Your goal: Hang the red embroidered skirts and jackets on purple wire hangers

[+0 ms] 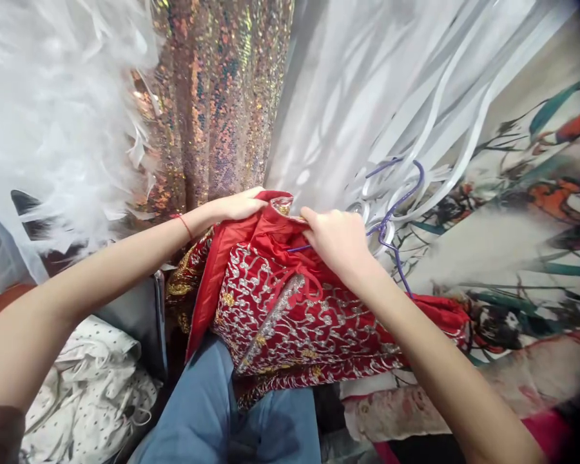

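A red garment [290, 322] with silver and gold embroidery lies across my lap, its red lining turned up along the near left side. My left hand [241, 204] grips its upper edge, the fingers mostly hidden behind the cloth. Just to the right, my right hand [336, 241] is closed on the same edge, with a short fold of cloth between the two hands. A purple hanger [391, 222] runs into the garment, and its hook sticks out on the right beyond my right hand. A thin red tie [314, 287] hangs loose over the embroidery.
White feathery fabric [67, 109] fills the upper left, beside a sequinned cloth [222, 96]. White curved bars [464, 129] stand at the upper right, before a printed cloth [551, 193]. Dotted white fabric [91, 386] lies at the lower left.
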Available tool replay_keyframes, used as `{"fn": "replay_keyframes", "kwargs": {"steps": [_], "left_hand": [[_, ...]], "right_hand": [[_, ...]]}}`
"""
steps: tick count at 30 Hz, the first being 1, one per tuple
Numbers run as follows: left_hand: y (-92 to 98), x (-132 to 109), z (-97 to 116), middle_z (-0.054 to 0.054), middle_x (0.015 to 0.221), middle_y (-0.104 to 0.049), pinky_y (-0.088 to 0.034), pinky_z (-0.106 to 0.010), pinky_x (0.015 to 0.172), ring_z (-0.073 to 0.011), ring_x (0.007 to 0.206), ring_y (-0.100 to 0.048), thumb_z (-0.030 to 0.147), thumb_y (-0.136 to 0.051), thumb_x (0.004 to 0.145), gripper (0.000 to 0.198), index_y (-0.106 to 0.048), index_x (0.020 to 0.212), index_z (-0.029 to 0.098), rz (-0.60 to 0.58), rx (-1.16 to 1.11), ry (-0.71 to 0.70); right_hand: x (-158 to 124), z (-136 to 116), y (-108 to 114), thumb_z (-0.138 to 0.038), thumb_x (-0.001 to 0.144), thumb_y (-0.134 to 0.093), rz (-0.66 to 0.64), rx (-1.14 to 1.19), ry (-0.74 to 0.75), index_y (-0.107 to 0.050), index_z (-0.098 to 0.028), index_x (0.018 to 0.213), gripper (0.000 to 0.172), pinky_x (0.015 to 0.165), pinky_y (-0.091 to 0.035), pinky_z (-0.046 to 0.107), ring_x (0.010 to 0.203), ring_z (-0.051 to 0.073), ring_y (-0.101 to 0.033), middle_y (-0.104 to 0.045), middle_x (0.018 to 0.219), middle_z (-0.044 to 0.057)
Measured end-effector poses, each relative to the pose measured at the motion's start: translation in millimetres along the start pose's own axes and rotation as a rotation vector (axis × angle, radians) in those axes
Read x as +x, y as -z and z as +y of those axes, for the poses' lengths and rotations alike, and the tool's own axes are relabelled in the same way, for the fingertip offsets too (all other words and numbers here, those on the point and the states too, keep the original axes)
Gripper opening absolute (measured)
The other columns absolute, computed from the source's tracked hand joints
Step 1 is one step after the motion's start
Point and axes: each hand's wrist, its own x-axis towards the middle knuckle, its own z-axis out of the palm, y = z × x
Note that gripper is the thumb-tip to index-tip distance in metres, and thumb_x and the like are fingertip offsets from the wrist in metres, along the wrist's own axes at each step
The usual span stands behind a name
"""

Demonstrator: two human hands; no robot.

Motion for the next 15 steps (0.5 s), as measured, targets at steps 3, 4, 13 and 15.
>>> {"fn": "replay_keyframes", "kwargs": {"steps": [3,4,13,15], "left_hand": [[-11.8,-1,12,-0.006,0.105,-0.071,-0.051,-0.031,0.09,-0.0193,0.096,-0.064,0.04,-0.045,0.086,0.039,-0.065,0.106,0.014,-0.021,-0.046,-0.069],[-15.2,-2,17,-0.006,0.106,-0.071,-0.05,-0.031,0.09,-0.0196,0.097,-0.064,0.044,-0.049,0.086,0.039,-0.065,0.106,0.014,-0.018,-0.036,-0.099],[-28.0,-7,25,-0.002,0.083,-0.065,-0.046,-0.027,0.075,-0.0142,0.076,-0.058,0.038,-0.059,0.085,0.026,-0.065,0.091,0.013,0.005,0.089,-0.206],[-28.8,-6,25,-0.001,0.08,-0.063,-0.045,-0.026,0.073,-0.0128,0.074,-0.056,0.036,-0.059,0.085,0.024,-0.063,0.088,0.013,0.01,0.084,-0.199]], "right_hand": [[-5,12,-6,-0.016,0.091,-0.044,0.155,-0.117,0.008,-0.068,-0.016,0.1,0.025,0.079,-0.034,0.038,0.096,0.028,-0.054,-0.067,0.098,0.016],[-6,16,-9,-0.017,0.09,-0.044,0.191,-0.124,0.006,-0.068,-0.016,0.098,0.025,0.081,-0.035,0.04,0.098,0.029,-0.053,-0.066,0.1,0.016],[-65,56,-24,-0.04,0.09,-0.04,0.605,0.474,-0.148,-0.065,-0.026,0.095,0.028,0.094,-0.046,0.043,0.101,0.028,-0.06,-0.067,0.101,0.013],[-77,74,-22,-0.044,0.089,-0.042,0.457,0.676,-0.404,-0.064,-0.027,0.092,0.028,0.086,-0.05,0.042,0.087,0.028,-0.064,-0.068,0.091,0.013]]}}
